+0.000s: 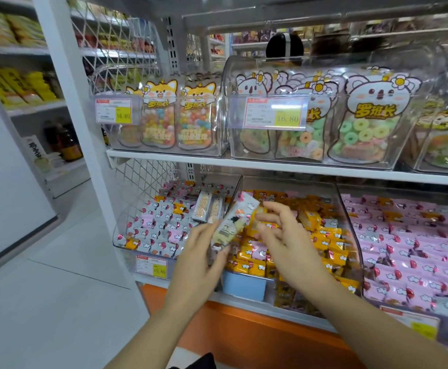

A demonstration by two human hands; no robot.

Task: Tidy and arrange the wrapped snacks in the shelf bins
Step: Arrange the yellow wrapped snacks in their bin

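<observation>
My left hand (199, 251) holds a long pale wrapped snack bar (233, 222) tilted up to the right, above the gap between two clear bins on the lower shelf. My right hand (284, 233) is beside the bar's upper end, fingers loosely spread, over the middle bin (350, 222) of yellow wrapped snacks (332, 243). The left bin (119, 235) holds grey and pink wrapped snacks (159, 222), with two beige bars (208, 209) standing at its back right. The right bin holds pink wrapped snacks (409, 243).
The upper shelf (164, 155) carries clear bins of candy bags with fox (161, 115) and koala (369, 115) shapes. Price tags (152, 266) hang on the bin fronts. An orange base panel (244, 323) runs below. An aisle with white floor (57, 288) opens to the left.
</observation>
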